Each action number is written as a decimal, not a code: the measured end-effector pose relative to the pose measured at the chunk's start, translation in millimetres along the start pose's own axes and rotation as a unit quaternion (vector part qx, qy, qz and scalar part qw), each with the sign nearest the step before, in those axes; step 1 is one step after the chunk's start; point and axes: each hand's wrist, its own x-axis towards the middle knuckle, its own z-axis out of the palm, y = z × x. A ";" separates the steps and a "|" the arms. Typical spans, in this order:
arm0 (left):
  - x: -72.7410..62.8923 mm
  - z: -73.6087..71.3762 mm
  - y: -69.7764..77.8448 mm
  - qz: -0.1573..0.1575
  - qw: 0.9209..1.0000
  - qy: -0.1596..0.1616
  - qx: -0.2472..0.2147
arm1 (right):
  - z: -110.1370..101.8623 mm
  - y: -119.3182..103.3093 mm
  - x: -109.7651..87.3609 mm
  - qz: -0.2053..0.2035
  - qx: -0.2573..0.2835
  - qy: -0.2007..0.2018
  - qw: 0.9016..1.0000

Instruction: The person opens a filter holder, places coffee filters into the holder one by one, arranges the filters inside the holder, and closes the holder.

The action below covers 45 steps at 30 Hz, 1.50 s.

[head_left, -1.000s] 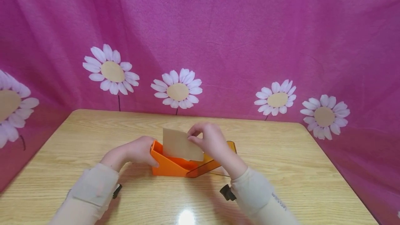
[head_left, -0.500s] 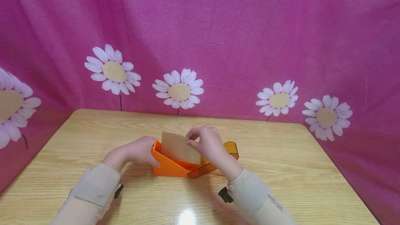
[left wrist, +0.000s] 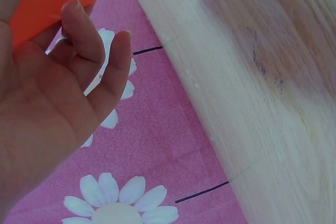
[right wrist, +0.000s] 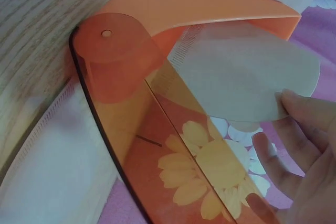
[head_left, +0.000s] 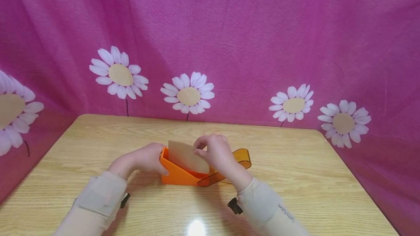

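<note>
One paper filter [head_left: 185, 157], brown in the head view and crimped along one edge in the right wrist view, stands partly inside an orange box [head_left: 178, 173], its upper portion rising above the rim. The right hand [head_left: 218, 152] pinches the filter's right upper edge between thumb and forefinger, the other fingers clear of the paper. Set apart from it, the left hand [head_left: 149, 159] grips the tall left end of the box, thumb against the near wall; the far-side fingers are largely hidden in the head view.

The box sits on the worktop [head_left: 295, 177], its top sloping down from left to right. At the low right end a see-through amber lid [head_left: 242, 154] is joined on and leans away to the right, passing behind the right wrist. A second filter [right wrist: 58, 150], pale and also crimped, lies beneath the lid.

Both forearms wear beige sleeves [head_left: 264, 203]; the right one carries dark lettering. Along the worktop's far edge hangs a magenta cloth [head_left: 229, 28] printed with white daisies [head_left: 188, 96], the leftmost cut off by the frame.
</note>
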 end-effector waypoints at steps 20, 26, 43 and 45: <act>3.1 0.6 -5.5 0.011 1.000 -0.005 0.004 | 15.0 1.8 -2.4 0.002 0.004 -0.012 1.000; 2.3 1.0 -3.7 -0.003 1.000 -0.003 0.006 | 17.4 2.4 -2.4 0.002 -0.005 -0.013 1.000; 2.4 0.6 -2.7 -0.009 1.000 0.004 0.011 | 21.8 1.6 -2.4 0.016 -0.011 -0.035 0.999; 2.5 0.8 -3.0 -0.010 1.000 0.003 0.010 | 22.6 1.9 -2.3 0.018 -0.015 -0.036 0.999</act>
